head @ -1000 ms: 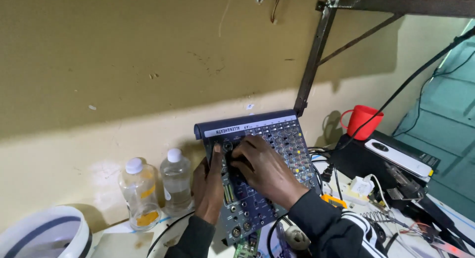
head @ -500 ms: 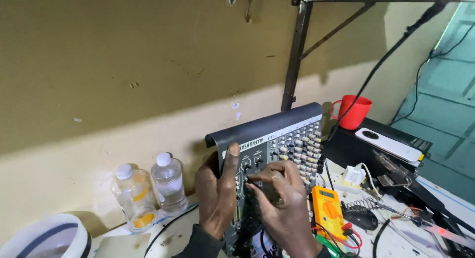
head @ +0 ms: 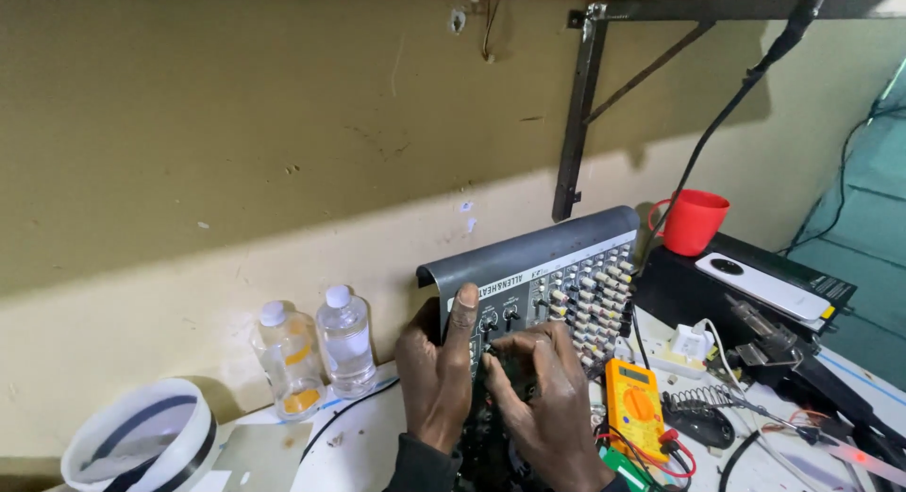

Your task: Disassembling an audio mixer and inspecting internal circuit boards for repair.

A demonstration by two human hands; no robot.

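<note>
A: Where's the audio mixer [head: 552,284]?
B: Propped vs wall, betw. clear bottles [head: 326,346] & yellow multimeter [head: 638,405]. Left hand [head: 436,374] grips its edge, thumb up top.
A: Right hand [head: 545,402]?
B: Fingers curled onto knobs; pinch can't tell. Best brace firmly w/ left, turn gently.
A: Hidden?
B: Lower panel, under hands.

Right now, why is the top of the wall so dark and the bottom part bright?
In the head view, a shadow covers the upper wall, probably from the shelf overhead, while light reaches the lower strip. The left hand and right hand on the grey mixer look sharp, not blurred. The two clear bottles cast soft shadows on the wall behind them.
</note>
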